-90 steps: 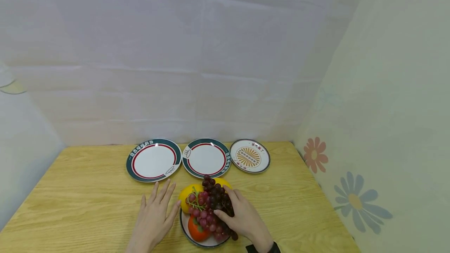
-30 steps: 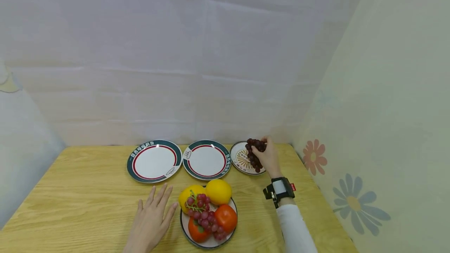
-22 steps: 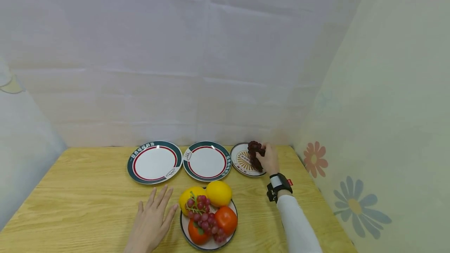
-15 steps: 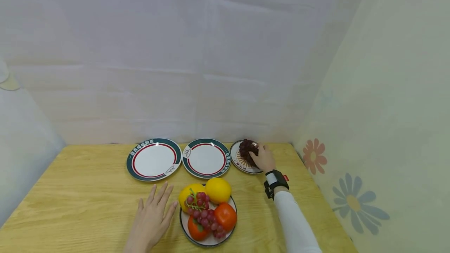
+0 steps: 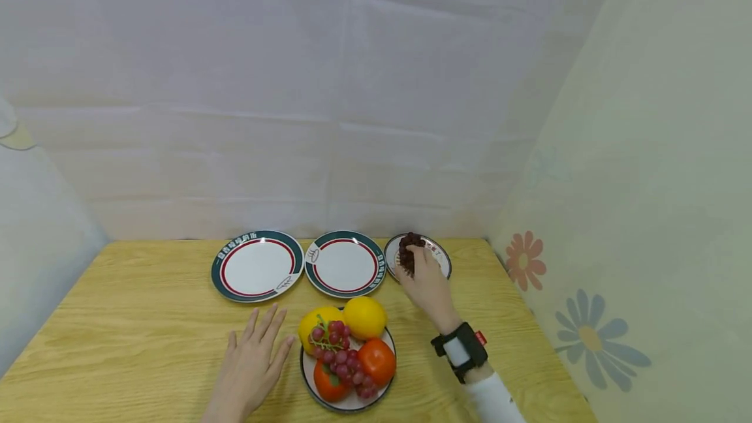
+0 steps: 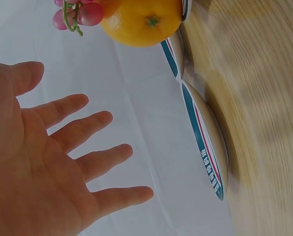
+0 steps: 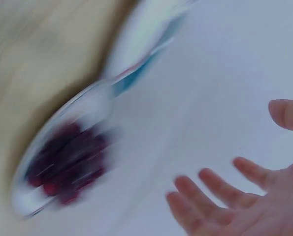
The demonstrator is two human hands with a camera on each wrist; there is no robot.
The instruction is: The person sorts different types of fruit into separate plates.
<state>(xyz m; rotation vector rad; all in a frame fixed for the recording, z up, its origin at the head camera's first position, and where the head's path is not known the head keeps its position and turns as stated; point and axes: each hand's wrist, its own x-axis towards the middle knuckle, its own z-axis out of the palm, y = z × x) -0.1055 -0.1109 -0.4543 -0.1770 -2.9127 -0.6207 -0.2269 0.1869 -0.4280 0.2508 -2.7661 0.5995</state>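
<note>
In the head view, a bunch of dark grapes (image 5: 409, 254) lies on the small patterned plate (image 5: 443, 265) at the back right. My right hand (image 5: 427, 289) is just in front of it, and the right wrist view shows its fingers spread, apart from the blurred grapes (image 7: 70, 162). My left hand (image 5: 249, 364) stays left of the fruit plate (image 5: 311, 391), fingers straight and holding nothing. On that plate are a bunch of pink-red grapes (image 5: 346, 367), two yellow-orange round fruits (image 5: 365, 318) and two orange-red persimmons (image 5: 378, 361).
Two green-rimmed plates, a left one (image 5: 258, 266) and a middle one (image 5: 345, 265), stand in a row with the small plate along the back of the wooden table (image 5: 129, 331). A pale cloth wall (image 5: 264, 116) rises behind, with a flowered cloth (image 5: 617, 214) at the right.
My right hand carried the dark grapes from the fruit plate to the small back-right plate, let go of them and has drawn back towards me. My left hand has barely moved.
</note>
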